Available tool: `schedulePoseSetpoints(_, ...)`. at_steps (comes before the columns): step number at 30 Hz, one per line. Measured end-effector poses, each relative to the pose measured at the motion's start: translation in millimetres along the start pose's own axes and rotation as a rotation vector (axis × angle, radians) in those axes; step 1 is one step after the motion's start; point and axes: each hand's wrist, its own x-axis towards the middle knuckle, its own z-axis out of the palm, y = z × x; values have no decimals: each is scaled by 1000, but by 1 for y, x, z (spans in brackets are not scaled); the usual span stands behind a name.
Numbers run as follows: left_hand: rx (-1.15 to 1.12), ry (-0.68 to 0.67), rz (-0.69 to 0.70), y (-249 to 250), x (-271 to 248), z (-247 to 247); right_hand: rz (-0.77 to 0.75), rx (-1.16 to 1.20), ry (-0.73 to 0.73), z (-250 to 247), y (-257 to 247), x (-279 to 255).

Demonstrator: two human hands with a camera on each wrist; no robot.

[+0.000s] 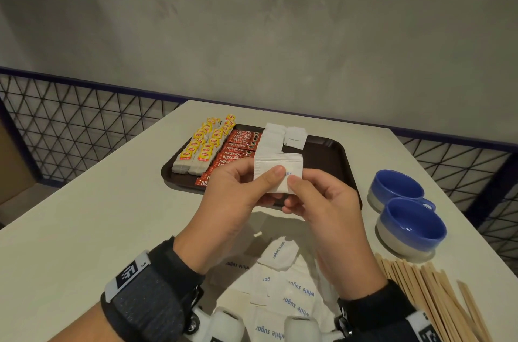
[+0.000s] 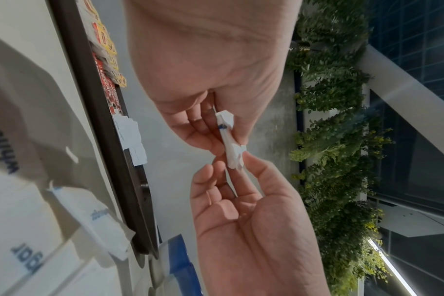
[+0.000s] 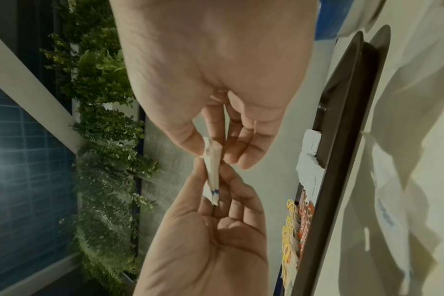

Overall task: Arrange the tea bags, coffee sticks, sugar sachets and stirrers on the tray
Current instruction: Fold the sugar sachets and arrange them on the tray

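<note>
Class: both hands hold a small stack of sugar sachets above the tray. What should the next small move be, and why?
Probably lower the sugar sachets, pinched by the left hand and right hand, onto the tray beside the sachets already there; tea bags and coffee sticks fill its left.

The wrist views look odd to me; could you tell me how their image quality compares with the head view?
Head view: evenly lit, print on the sugar sachets readable, hands' shadow on the table. Left wrist view: rotated, wide-angle stretch, nearest loose sachets blurred. Right wrist view: rotated too, tray edge smeared.

Head view high, facing down-forward; wrist views close, sideways, facing each other; all share tray.
</note>
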Motion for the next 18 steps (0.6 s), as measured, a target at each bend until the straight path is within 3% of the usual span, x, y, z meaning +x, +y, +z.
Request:
schedulePoseSetpoints(7,13,-27,17,0,0,0,-71,-74,44,0,1,-1)
schedulePoseSetpoints(15,109,-91,-4,6,-1,-3,39,-110,-30,-12,-23,1)
schedulePoseSetpoints(18,85,-38,-32,6,2,-4,87,-150,-30,-11,-33,5)
